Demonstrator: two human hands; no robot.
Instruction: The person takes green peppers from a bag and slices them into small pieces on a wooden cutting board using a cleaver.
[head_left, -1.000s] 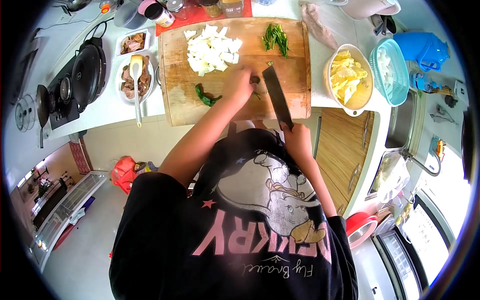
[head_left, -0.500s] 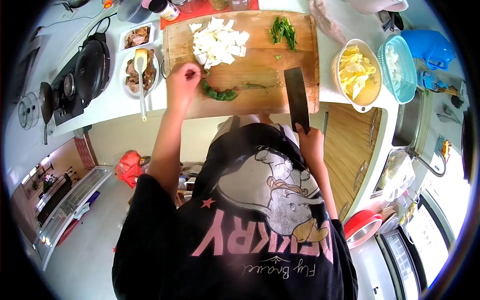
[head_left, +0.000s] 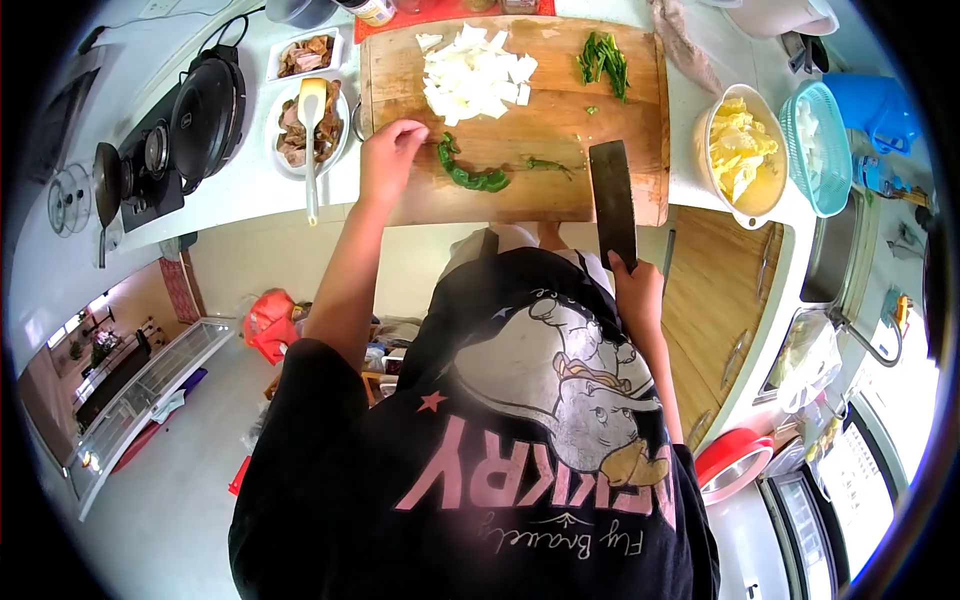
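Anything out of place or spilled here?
Spatula lies across the meat dish, handle jutting past the counter edge; could get knocked. Stray green scrap on the board, apart from the greens. No spill visible.

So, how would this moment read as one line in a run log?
right hand: gripping cleaver | left hand: beside green pepper, nothing visible in it | cutting board: also white pieces, green strips

Board: tan wood. Chopped pieces on it: white. Pepper: dark green. Cut greens: green. Knife blade: dark grey. Desk: white. Leaves in bowl: yellow. Basket: light teal. Shirt: black, grey elephant print, pink letters, red star. Cabinet: tan woodgrain. Basin: red. Kettle-like container: blue.
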